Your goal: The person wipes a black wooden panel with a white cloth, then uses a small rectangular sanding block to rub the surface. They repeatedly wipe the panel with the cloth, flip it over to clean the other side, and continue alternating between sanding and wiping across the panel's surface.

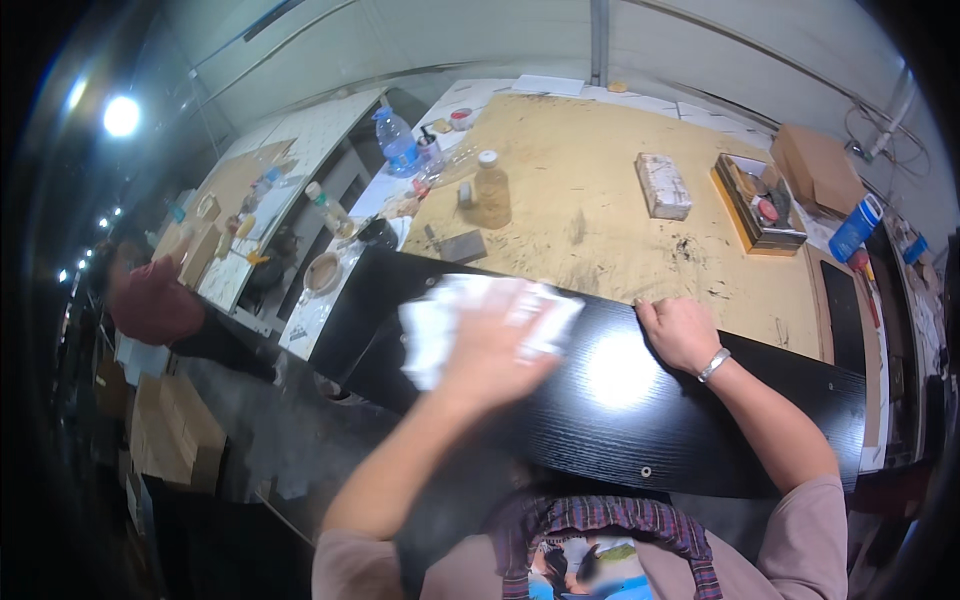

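A long black wood-grain board (590, 435) lies across the near side of the table, tilted down to the right, with small round fittings in its face. On its left half my left hand (495, 345) presses a crumpled white cloth (425, 325) against the surface; motion blurs the hand and the cloth. My right hand (683, 336), with a metal bracelet at the wrist, grips the board's far edge, fingers curled over it. A bright reflection shines on the board between my hands.
Beyond the board, a stained tan sheet (570, 190) covers the table. On it are a capped bottle (492, 190), a white-wrapped block (663, 186) and a box of small items (760, 205). A blue can (856, 230) lies at right. Another person (160, 300) is at far left.
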{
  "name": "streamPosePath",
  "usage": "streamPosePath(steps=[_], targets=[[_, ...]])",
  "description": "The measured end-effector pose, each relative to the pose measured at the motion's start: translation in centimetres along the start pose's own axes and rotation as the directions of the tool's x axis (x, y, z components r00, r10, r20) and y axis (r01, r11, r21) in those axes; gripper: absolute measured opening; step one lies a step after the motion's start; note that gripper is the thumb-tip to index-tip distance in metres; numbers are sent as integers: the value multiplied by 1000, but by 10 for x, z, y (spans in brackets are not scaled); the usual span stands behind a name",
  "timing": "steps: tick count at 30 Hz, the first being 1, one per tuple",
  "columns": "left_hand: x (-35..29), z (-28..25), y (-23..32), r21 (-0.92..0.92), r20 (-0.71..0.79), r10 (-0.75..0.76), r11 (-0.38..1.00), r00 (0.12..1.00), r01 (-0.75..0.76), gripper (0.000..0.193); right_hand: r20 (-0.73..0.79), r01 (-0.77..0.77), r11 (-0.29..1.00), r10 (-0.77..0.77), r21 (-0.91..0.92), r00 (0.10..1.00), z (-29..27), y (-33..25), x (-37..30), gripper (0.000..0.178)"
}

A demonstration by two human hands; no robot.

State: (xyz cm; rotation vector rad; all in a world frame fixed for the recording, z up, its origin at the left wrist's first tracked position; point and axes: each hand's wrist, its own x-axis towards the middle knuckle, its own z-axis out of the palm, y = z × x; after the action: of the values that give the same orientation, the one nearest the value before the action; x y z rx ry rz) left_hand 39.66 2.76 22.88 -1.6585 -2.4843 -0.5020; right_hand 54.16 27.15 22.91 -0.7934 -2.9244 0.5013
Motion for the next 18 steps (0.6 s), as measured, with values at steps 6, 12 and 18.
streamPosePath(steps=[6,12,18], targets=[[29,45,36,-187,-119,255,943,960,-274,59,-28,52,998,-54,-43,998,7,11,-1,57],[28,7,-28,112,-82,-95,988,992,104,54,48,8,1000,-8,9,999,-1,3,-1,61],[-1,23,44,-198,-26,296,935,955,-295,62,19,-6,1000,7,-14,1000,9,20,1,61]])
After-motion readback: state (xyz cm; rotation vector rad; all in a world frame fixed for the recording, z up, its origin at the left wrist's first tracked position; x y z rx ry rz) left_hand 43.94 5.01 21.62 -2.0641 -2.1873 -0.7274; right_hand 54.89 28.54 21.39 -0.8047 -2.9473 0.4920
